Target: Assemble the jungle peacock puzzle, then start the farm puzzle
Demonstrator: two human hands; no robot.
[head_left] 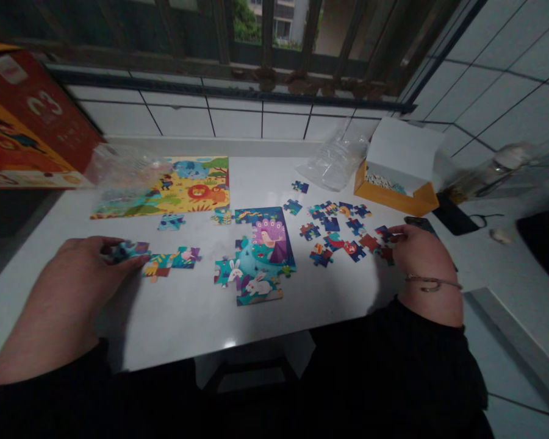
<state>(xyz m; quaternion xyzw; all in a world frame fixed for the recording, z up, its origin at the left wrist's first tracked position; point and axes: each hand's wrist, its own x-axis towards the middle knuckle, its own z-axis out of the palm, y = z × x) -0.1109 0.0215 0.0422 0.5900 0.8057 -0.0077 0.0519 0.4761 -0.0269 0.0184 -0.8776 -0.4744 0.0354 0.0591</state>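
My left hand [86, 268] is closed at the left of the table, thumb and fingers around a blue and purple puzzle piece [139, 247]. Just right of it lie loose teal and orange pieces [186, 257]. At the right, my right hand [418, 247] has its fingertips closed on a dark blue puzzle piece [383, 233], at the edge of a spread of several loose pieces [333, 241]. Between the hands is a partly joined puzzle [260, 259] with a pink peacock-like bird and white rabbits. A single piece [171, 222] lies above the left group.
A yellow animal picture sheet [201, 183] lies at the back under clear plastic [123, 164]. A large orange box [32, 122] stands left. Behind the loose pieces are a clear bag [336, 161] and an open yellow box [393, 195]. A black phone-like object [457, 213] lies right.
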